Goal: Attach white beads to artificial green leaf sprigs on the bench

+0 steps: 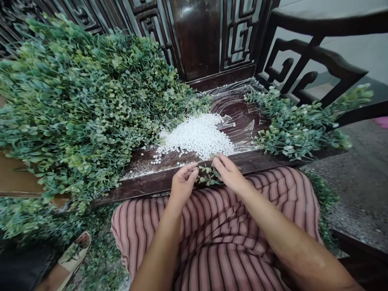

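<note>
My left hand (183, 180) and my right hand (228, 171) meet over the front edge of a dark wooden bench seat (145, 184). Between them lies a small green leafy sprig (208, 175). Both hands have their fingers curled and pinched on it, the left at its left end, the right at its top right. Just beyond the hands sits a heap of small white beads (197, 137). My knees in pink striped cloth (218, 226) are under my forearms.
A big pile of green leafy sprigs (75, 105) covers the bench's left side. A smaller pile of sprigs with white beads (291, 125) lies at the right by the carved armrest (315, 60). More sprigs and a sandalled foot (72, 254) are on the floor at the left.
</note>
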A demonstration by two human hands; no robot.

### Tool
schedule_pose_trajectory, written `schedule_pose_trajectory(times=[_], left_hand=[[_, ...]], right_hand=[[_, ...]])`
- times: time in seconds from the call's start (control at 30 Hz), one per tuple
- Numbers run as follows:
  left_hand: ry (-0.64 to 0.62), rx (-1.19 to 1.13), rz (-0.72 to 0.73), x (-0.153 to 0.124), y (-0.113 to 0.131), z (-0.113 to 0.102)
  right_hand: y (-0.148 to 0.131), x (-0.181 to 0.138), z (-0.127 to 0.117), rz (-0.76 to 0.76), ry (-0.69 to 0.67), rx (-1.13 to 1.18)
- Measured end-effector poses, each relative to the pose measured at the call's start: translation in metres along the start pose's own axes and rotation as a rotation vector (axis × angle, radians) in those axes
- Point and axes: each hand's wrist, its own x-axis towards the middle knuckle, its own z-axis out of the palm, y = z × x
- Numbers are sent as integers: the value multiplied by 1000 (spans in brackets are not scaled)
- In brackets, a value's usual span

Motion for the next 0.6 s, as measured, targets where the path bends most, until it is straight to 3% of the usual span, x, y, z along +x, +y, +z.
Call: schedule_pose_trajectory(times=[0.1, 0.23, 0.37, 0.5, 0.6], left_hand=[[72, 216, 39, 14, -5, -10], [227, 652, 207, 41, -5, -24], [199, 961, 254, 69, -6, -25], [136, 1074, 278, 86, -8, -18], [141, 987, 286, 88, -8, -16]], right_hand=[[6, 2, -1, -42, -7, -64], [15, 7, -1, 17, -70, -75], [23, 13, 5, 43, -56, -44], [26, 17, 8, 58, -34, -50], [24, 17, 8, 6, -4, -66]])
